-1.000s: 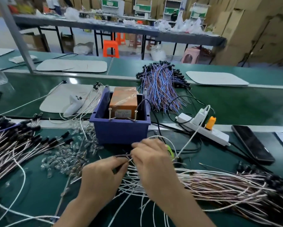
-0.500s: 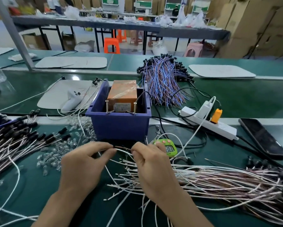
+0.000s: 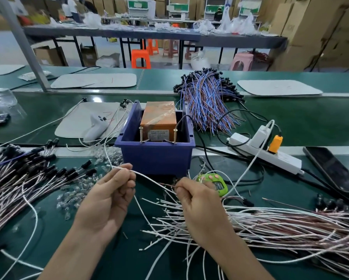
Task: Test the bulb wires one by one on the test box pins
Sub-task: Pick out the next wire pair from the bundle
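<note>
Pinching one white wire (image 3: 149, 178) in left hand (image 3: 107, 199) and right hand (image 3: 197, 203), near blue box (image 3: 155, 158); risk of snagging right pile (image 3: 270, 225), then missing pins (image 3: 140, 134)

Single head-worn wide-angle view, above and just behind the left hand (image 3: 107, 201) and right hand (image 3: 199, 205), facing forward and down, close over them. Forearms enter at the bottom edge. Purple-blue plastic bin (image 3: 155, 158) sits centred just beyond the hands. Dark green workbench surface (image 3: 290, 118) runs far past them.
</note>
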### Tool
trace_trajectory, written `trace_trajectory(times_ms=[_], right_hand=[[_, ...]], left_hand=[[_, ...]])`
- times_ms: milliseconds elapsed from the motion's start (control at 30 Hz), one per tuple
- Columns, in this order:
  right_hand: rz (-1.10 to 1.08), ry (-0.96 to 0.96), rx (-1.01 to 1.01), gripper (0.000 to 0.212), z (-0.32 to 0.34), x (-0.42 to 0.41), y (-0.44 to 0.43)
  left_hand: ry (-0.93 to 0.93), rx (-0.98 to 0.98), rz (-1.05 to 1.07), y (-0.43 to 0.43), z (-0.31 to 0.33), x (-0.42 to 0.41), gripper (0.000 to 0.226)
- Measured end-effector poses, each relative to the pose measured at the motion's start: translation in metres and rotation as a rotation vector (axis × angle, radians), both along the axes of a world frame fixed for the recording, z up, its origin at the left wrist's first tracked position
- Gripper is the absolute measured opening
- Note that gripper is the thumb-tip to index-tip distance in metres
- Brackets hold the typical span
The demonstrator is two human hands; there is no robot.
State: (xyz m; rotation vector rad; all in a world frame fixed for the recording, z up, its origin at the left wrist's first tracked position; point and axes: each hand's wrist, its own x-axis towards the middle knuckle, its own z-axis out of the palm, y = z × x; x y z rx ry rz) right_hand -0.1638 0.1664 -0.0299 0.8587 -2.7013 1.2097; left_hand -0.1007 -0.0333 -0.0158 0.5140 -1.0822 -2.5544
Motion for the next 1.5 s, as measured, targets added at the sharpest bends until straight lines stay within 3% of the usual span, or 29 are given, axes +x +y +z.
trace_trajectory(times_ms=[300,500,567,633,733,867,1000,1233,1500], right_hand=[[-0.001,0.036,0.025,0.018,0.000,0.004,0.000],[-0.089,0.189,-0.171,0.014,0.025,-0.004,0.005],[-0.082,0.211,-0.183,0.007,0.044,-0.013,0.004],[-0.088,0.249,-0.114,0.007,0.065,-0.024,0.002],[-0.064,0.218,-0.029,0.013,0.091,-0.042,-0.001],[0.037,0.130,-0.090,0.017,0.104,-0.056,-0.006],[0.054,0.132,-0.051,0.018,0.099,-0.065,-0.007],[0.042,0.134,-0.091,0.018,0.100,-0.076,-0.003],[0.007,0.145,-0.054,0.021,0.097,-0.078,-0.004]], left_hand=[[-0.156,-0.232,-0.031,0.007,0.007,-0.001,0.007],[-0.116,-0.432,0.089,0.013,0.020,0.002,0.013],[-0.124,-0.605,0.156,0.013,0.029,0.002,0.009],[-0.178,-0.848,0.241,0.013,0.037,0.000,0.024],[-0.259,-1.386,0.392,0.015,0.056,-0.001,0.023],[-0.150,-1.783,0.414,0.012,0.069,-0.007,0.024],[-0.144,-1.811,0.371,0.007,0.079,-0.014,0.025],[-0.246,-1.784,0.094,-0.014,0.106,-0.025,0.022],[-0.297,-1.728,0.066,-0.032,0.103,-0.032,0.023]])
